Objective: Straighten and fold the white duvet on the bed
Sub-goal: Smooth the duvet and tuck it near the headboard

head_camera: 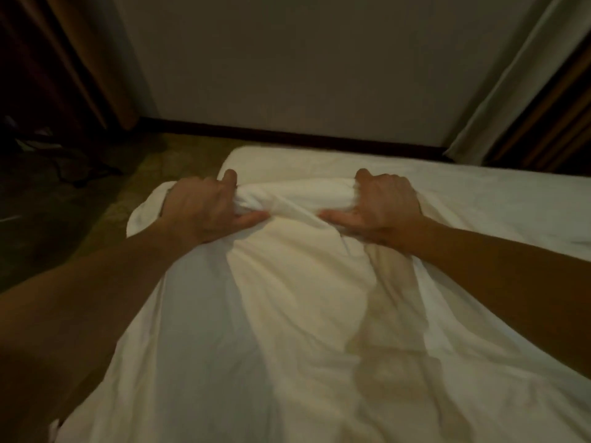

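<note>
Here both arms outstretched; left hand point(200, 207) and right hand point(382, 206) grips bunch duvet point(287, 282) edge, fingers curled.

- White-sheeted bed point(479, 193), far corner rounded, running off toward the right edge of view.
- Directly on it, white duvet point(287, 314), rumpled and creased, covering the near part and spilling past the left side.
- Far edge of duvet bunched into a roll, sheet bare beyond it.
- Below, patterned greenish floor point(96, 199), dim.
</note>
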`<state>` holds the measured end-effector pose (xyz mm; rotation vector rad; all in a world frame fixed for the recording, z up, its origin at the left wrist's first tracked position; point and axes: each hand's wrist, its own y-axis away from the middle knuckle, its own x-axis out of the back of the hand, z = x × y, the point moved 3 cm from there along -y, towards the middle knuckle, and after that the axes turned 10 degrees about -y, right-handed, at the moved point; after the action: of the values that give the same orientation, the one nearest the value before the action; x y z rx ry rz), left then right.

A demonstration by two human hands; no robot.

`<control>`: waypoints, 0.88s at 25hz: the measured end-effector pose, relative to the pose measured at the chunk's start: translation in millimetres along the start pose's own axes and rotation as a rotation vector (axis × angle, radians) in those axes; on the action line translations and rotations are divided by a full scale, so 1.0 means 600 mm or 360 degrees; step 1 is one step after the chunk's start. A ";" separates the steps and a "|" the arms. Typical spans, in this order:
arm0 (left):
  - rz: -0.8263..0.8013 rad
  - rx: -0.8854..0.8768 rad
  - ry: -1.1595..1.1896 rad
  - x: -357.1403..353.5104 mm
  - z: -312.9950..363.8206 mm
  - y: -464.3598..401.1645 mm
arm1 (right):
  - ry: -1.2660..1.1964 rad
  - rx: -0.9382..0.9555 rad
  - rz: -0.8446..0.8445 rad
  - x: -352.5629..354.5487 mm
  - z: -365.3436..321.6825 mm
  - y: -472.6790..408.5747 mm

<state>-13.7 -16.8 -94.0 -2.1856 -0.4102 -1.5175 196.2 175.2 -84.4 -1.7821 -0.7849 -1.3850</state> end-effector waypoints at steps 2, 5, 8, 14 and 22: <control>0.0017 -0.0006 -0.0048 0.047 -0.016 -0.048 | 0.0012 -0.0026 0.0047 0.046 0.006 -0.037; 0.0087 -0.0013 -0.0077 0.096 -0.037 -0.101 | 0.0080 0.0094 0.0195 0.097 0.008 -0.086; 0.0259 -0.0002 -0.0102 0.133 -0.052 -0.143 | 0.0134 0.0279 0.0384 0.141 0.014 -0.144; 0.0370 -0.0076 -0.0005 0.203 -0.023 -0.321 | 0.0142 0.0030 0.0372 0.196 0.110 -0.239; -0.0126 0.0058 0.0060 -0.179 0.060 -0.321 | 0.0124 -0.0060 0.0046 -0.159 0.182 -0.258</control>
<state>-115.0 168.1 -168.6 -2.1329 -0.5136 -1.5779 104.5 348.3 -165.6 -1.7503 -0.6936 -1.4501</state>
